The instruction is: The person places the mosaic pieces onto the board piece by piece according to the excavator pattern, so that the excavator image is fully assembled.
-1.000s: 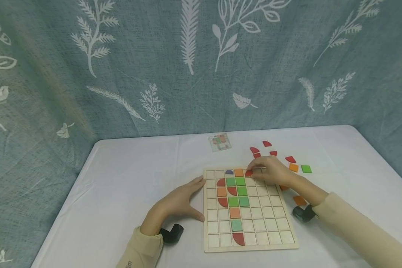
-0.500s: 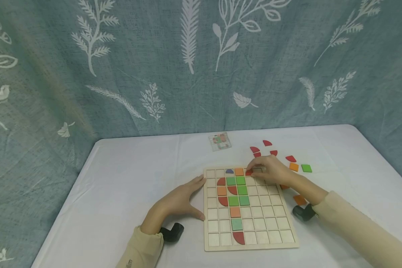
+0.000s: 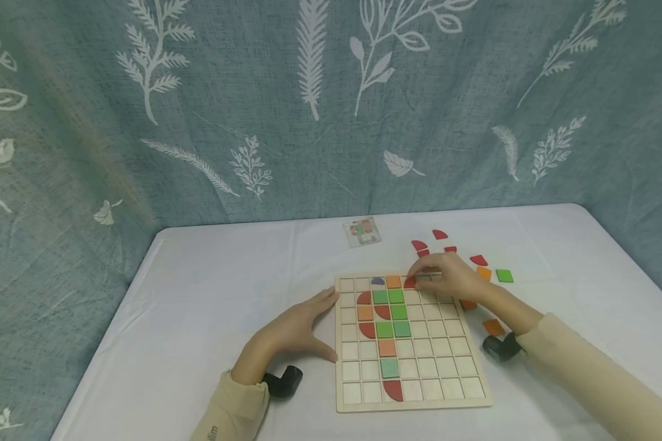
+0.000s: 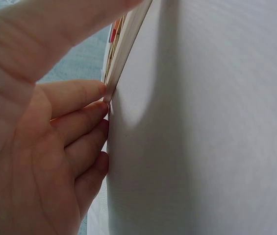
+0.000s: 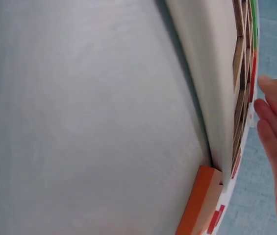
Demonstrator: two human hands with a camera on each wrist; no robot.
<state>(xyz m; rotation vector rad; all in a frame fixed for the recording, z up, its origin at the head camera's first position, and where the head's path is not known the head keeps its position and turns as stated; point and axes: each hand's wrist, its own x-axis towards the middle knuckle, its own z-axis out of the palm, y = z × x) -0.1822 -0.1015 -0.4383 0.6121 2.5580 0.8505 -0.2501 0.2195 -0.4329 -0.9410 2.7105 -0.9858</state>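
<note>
A wooden grid board (image 3: 444, 348) lies on the table with red, orange, green and purple tiles set in some of its squares. My left hand (image 3: 292, 331) has its thumb and fingertips against the board's left edge; in the left wrist view the extended fingers (image 4: 82, 122) touch the rim. Over the board's top row, my right hand (image 3: 447, 275) pinches a red quarter-circle tile (image 3: 410, 282) that lies in a square right of an orange square tile (image 3: 393, 282). From the right wrist view, the right fingertips (image 5: 265, 105) are near a red tile, partly hidden.
Several red quarter-circle tiles (image 3: 419, 245) lie behind the board. A green square tile (image 3: 504, 276) and orange tiles (image 3: 493, 327) are scattered to its right. At the back lies a small pattern card (image 3: 362, 231). A patterned curtain (image 3: 331, 122) hangs behind the table.
</note>
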